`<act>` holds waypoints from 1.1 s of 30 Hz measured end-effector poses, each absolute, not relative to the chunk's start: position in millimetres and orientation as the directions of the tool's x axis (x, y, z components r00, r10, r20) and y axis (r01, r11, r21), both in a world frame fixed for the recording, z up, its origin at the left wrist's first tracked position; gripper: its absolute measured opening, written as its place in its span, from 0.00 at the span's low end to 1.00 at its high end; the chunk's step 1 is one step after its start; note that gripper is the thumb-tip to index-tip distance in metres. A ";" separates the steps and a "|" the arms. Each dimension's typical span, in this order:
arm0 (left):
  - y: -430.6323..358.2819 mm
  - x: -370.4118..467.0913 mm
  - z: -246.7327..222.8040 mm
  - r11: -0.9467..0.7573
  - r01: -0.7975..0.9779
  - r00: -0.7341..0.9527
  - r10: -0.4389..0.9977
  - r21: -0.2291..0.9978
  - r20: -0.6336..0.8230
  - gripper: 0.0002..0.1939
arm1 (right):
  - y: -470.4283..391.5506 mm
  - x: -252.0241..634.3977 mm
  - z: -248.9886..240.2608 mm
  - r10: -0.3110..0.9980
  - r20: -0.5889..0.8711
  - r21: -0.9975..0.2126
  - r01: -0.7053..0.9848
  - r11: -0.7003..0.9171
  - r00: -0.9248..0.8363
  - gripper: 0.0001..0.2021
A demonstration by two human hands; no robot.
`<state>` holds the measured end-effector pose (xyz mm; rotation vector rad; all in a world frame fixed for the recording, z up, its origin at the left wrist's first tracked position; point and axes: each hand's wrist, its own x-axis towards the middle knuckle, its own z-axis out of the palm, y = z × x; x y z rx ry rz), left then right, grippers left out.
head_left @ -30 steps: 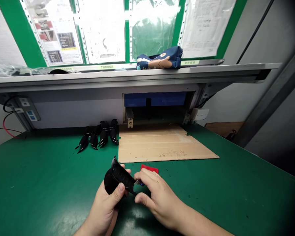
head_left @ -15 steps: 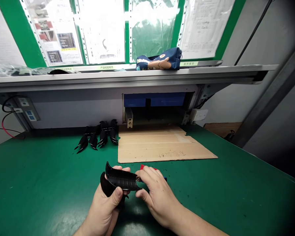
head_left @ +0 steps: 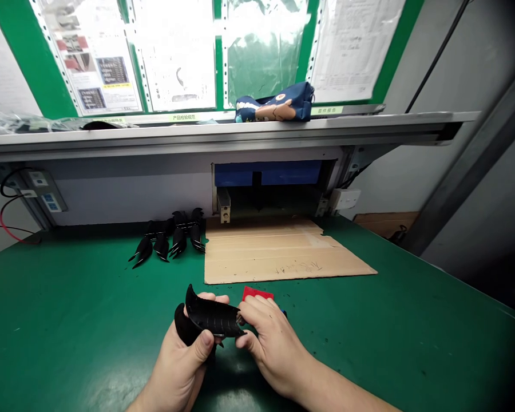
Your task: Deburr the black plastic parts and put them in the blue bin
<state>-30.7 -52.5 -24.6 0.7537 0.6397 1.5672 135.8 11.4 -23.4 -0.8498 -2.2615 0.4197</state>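
Observation:
My left hand (head_left: 182,357) is closed around a black curved plastic part (head_left: 212,315), a hollow shell with ribs inside and a hooked left end. A second dark curved piece (head_left: 184,326) shows under it in the same grip; whether the two are joined I cannot tell. My right hand (head_left: 274,337) is at the part's right end, fingers curled and thumb near its lower corner. A small shiny bit shows by the fingertips, but what they hold is hidden. Beyond the knuckles a red flat piece (head_left: 257,293) shows, with a bit of blue to its right.
Several similar black plastic parts (head_left: 171,236) lie at the back left of the green table (head_left: 68,320). Beside them is a cardboard sheet (head_left: 274,257) before an opening. A shelf (head_left: 154,136) above holds a blue pouch (head_left: 278,104). Dark specks dot the table.
My right hand has shifted slightly, and more of the red piece shows behind it. The black part has tilted a little in my left hand. The view has moved slightly.

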 end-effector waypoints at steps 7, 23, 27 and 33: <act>-55.1 -34.6 -32.0 -0.156 -0.574 -0.056 0.987 0.804 0.151 0.22 | 12.0 134.6 -28.7 0.661 0.480 -0.519 0.420 0.744 -0.577 0.39; -57.7 -28.1 -16.7 -0.144 -0.649 -0.109 0.989 0.747 0.097 0.20 | 21.2 143.8 -14.6 0.676 0.443 -0.793 0.095 0.602 -0.589 0.31; -59.4 -24.9 -12.2 -0.098 -0.692 -0.146 0.989 0.716 -0.007 0.25 | 16.9 147.2 -11.1 0.575 0.676 -0.608 0.092 0.789 -0.461 0.20; -60.9 -25.1 -12.6 -0.048 -0.709 -0.119 0.991 0.704 -0.053 0.27 | 10.8 151.1 -6.6 0.319 0.805 -0.307 0.108 0.945 -0.501 0.12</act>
